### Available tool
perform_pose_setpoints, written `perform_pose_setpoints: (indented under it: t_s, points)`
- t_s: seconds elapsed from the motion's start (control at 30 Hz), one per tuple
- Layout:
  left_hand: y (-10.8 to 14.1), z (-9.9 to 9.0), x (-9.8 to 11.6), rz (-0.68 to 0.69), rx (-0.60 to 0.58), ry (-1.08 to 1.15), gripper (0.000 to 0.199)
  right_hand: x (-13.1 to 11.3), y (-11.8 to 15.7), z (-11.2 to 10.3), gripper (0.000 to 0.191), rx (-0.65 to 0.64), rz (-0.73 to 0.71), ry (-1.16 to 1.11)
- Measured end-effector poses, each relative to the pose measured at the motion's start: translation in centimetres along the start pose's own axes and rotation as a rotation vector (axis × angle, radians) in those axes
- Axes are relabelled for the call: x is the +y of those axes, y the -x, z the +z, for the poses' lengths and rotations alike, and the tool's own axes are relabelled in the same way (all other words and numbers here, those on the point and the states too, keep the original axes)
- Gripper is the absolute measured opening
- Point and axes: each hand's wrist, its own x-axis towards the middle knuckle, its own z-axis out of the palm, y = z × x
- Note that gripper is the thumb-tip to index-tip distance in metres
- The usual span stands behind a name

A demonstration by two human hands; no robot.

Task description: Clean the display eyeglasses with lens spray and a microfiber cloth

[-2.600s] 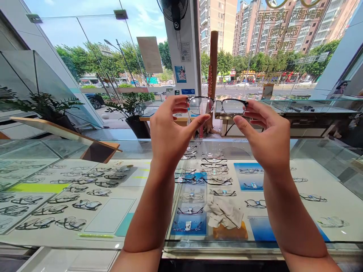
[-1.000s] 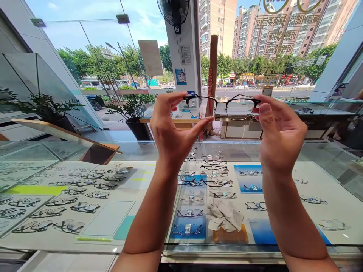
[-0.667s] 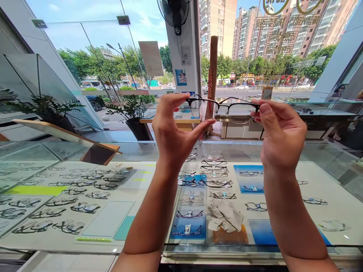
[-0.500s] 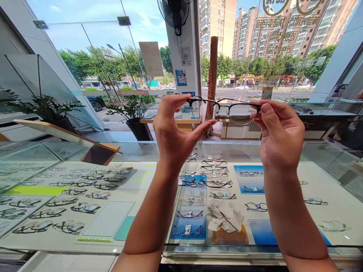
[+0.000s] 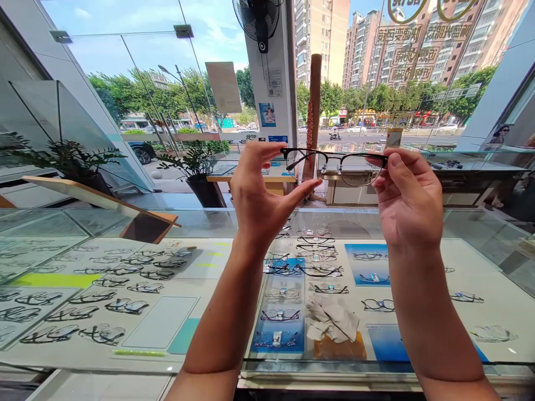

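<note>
A pair of eyeglasses (image 5: 333, 157) with a dark browline top and thin-rimmed clear lenses is held up before me, above the glass counter. My right hand (image 5: 412, 197) pinches its right end between thumb and fingers. On the other side, my left hand (image 5: 261, 197) has its index fingertip at the left upper corner of the frame. The left thumb reaches across beneath the left lens, close to the lower rim, so finger and thumb span that lens. A folded temple shows dark through the left lens.
A glass display counter (image 5: 217, 365) holds several rows of eyeglasses on both sides. Inside lie a crumpled grey cloth (image 5: 332, 318) and blue display cards (image 5: 365, 253). A tilted wooden-framed mirror (image 5: 104, 201) stands at left. Beyond are potted plants (image 5: 196, 167) and large windows.
The eyeglasses have turned slightly, and a temple now crosses behind the left lens. My left hand has shifted a little right; my right hand has moved slightly left.
</note>
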Motion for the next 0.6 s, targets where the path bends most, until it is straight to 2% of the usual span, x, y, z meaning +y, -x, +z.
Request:
perform_pose_setpoints:
  t_s: [0.13,0.33,0.6]
  points:
    - [0.0,0.4,0.0,0.009,0.033,0.003,0.061,0.3,-0.1,0.0,0.021,0.008,-0.025,-0.022]
    - [0.0,1.8,-0.4,-0.055,0.055,0.337,0.068,0.1,0.3,0.1,0.026,-0.027,0.023,0.014]
    - [0.3,2.9,-0.7,-0.079,0.066,0.447,0.072,0.1,0.4,0.2,0.027,-0.005,0.094,-0.029]
